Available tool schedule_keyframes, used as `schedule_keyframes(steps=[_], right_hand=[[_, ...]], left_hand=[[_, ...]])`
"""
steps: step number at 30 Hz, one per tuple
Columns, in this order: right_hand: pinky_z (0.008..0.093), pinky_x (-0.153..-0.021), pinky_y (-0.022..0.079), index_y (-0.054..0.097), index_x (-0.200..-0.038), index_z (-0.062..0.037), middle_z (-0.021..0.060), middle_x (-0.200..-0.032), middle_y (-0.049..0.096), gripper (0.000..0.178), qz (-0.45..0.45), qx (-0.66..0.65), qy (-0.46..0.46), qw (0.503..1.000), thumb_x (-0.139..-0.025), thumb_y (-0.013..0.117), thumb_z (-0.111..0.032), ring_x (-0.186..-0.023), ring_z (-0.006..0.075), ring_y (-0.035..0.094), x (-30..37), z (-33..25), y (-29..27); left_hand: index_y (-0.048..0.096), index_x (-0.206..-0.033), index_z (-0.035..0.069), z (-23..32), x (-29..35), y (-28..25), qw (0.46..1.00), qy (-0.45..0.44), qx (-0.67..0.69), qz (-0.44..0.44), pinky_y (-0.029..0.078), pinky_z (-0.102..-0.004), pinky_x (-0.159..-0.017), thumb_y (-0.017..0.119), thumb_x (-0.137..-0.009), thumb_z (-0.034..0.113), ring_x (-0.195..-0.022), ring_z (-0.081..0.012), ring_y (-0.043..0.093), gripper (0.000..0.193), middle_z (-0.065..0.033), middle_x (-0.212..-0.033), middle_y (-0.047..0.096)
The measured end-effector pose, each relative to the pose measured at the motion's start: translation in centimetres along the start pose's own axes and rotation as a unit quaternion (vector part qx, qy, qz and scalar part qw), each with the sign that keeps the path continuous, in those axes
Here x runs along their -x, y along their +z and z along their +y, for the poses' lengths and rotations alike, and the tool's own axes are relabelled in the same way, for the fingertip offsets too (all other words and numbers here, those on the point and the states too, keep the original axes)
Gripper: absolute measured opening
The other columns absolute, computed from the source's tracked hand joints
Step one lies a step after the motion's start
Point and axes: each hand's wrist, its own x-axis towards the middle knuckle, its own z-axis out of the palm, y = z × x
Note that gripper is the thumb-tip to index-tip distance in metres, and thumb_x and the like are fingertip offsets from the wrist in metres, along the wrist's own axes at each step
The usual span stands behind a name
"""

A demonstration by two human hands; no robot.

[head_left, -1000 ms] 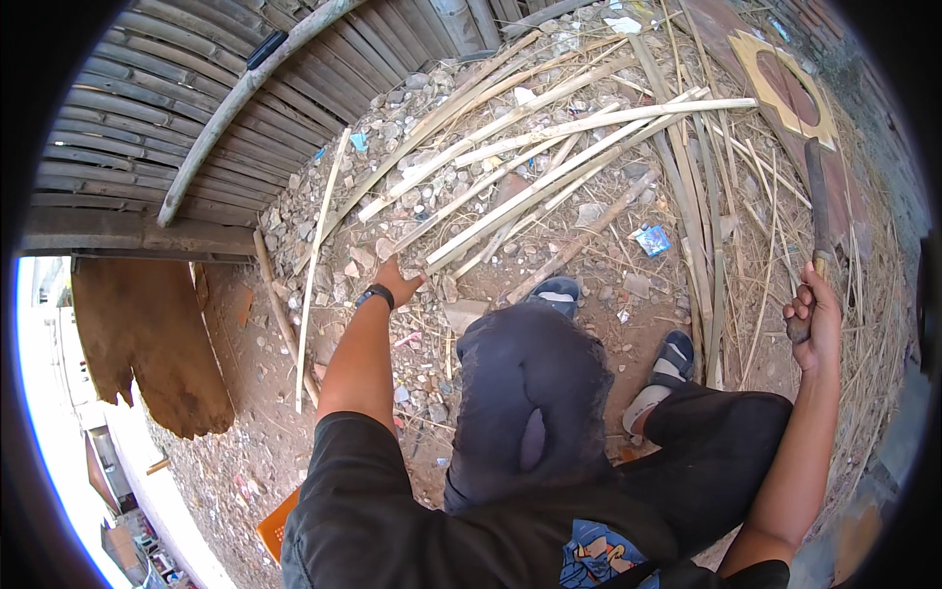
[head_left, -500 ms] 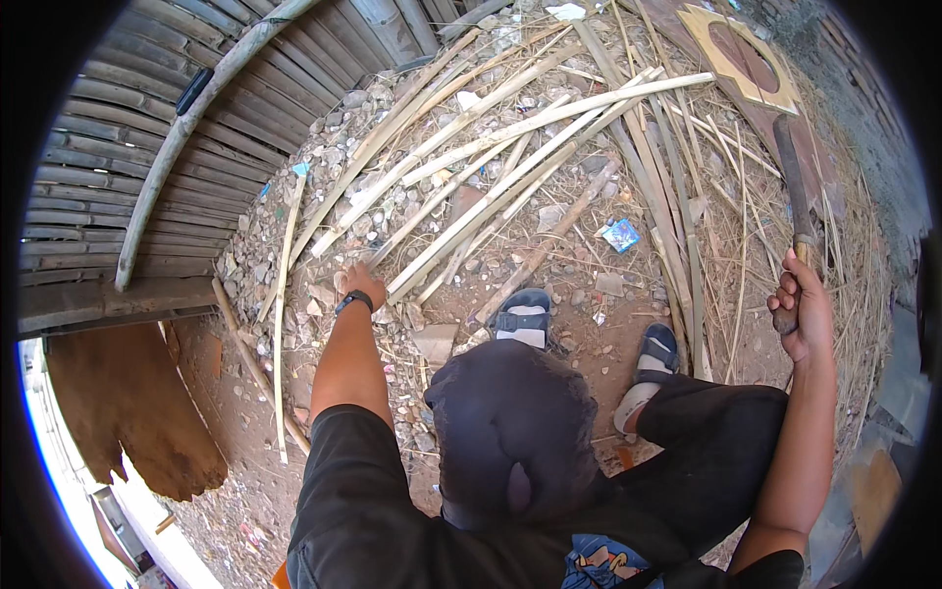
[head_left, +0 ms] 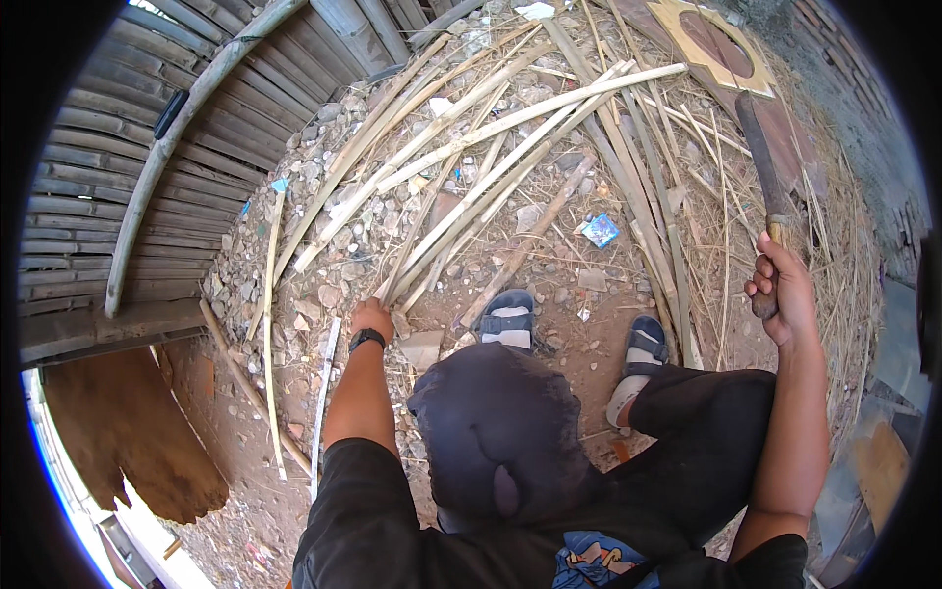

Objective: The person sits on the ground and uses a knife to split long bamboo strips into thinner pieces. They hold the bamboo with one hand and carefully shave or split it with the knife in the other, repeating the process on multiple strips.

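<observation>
The left hand (head_left: 372, 318) closes on the near ends of split bamboo strips (head_left: 471, 201) lying across the rubble; the right hand (head_left: 782, 292) grips a raised machete (head_left: 764, 162). A misjudged swing could strike sandalled feet (head_left: 510, 319) — or a strip could splinter.

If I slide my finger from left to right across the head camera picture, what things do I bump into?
Bamboo slat wall → left hand on the long bamboo strips → left sandal → blue wrapper → right sandal → right hand holding a big knife.
</observation>
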Motion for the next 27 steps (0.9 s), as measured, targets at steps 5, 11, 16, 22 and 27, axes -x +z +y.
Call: schedule_keyframes(steps=[5,11,16,22,27], right_hand=[[0.0232,-0.051,0.041,0.047,-0.099,-0.0118,-0.0058,-0.064,0.044,0.024,0.007,-0.010,-0.004,1.000,-0.094,0.068,-0.022,-0.050,0.0035,0.041,-0.1,-0.2,0.1],[0.0229,-0.050,0.041,0.048,-0.099,-0.0121,-0.0061,-0.063,0.044,0.024,0.000,-0.010,-0.002,1.000,-0.094,0.068,-0.023,-0.049,0.0033,0.040,-0.2,-0.2,-0.3],[0.0233,-0.050,0.041,0.048,-0.096,-0.0124,-0.0065,-0.063,0.044,0.022,-0.003,-0.003,-0.011,1.000,-0.094,0.068,-0.024,-0.048,0.0035,0.040,0.4,-0.6,0.1],[0.0236,-0.050,0.041,0.048,-0.094,-0.0126,-0.0068,-0.063,0.045,0.022,0.001,-0.009,-0.012,1.000,-0.095,0.067,-0.024,-0.048,0.0036,0.041,0.4,-0.7,-0.4],[0.0240,-0.050,0.042,0.049,-0.098,-0.0104,-0.0060,-0.063,0.045,0.023,-0.017,-0.026,-0.015,0.999,-0.093,0.069,-0.022,-0.049,0.0046,0.041,0.5,-0.7,-0.6]], left_hand=[[0.063,-0.114,0.001,-2.1,-1.4,1.9,0.981,0.012,0.186,0.054,0.049,-0.0454,-0.094,0.053,-0.095,0.042,-0.104,-0.0427,0.063,0.047,-0.0269,-0.109,0.067],[0.070,-0.092,0.000,-0.2,0.7,-0.8,0.976,-0.038,0.202,0.072,0.049,-0.0476,-0.087,0.044,-0.091,0.068,-0.098,-0.0448,0.064,0.073,-0.0284,-0.096,0.068],[0.069,-0.082,0.001,-3.2,4.5,0.7,0.967,-0.077,0.216,0.113,0.049,-0.0479,-0.078,0.049,-0.089,0.069,-0.086,-0.0428,0.065,0.070,-0.0246,-0.083,0.068],[0.067,-0.073,-0.002,-9.6,10.1,3.5,0.904,-0.102,0.386,0.154,0.043,-0.0400,-0.054,0.066,-0.087,0.056,-0.053,-0.0208,0.053,0.059,-0.0131,-0.059,0.059],[0.066,-0.066,0.001,-16.0,13.4,6.8,0.891,-0.132,0.408,0.149,0.039,-0.0324,-0.056,0.070,-0.088,0.046,-0.057,-0.0114,0.048,0.051,-0.0022,-0.056,0.055]])
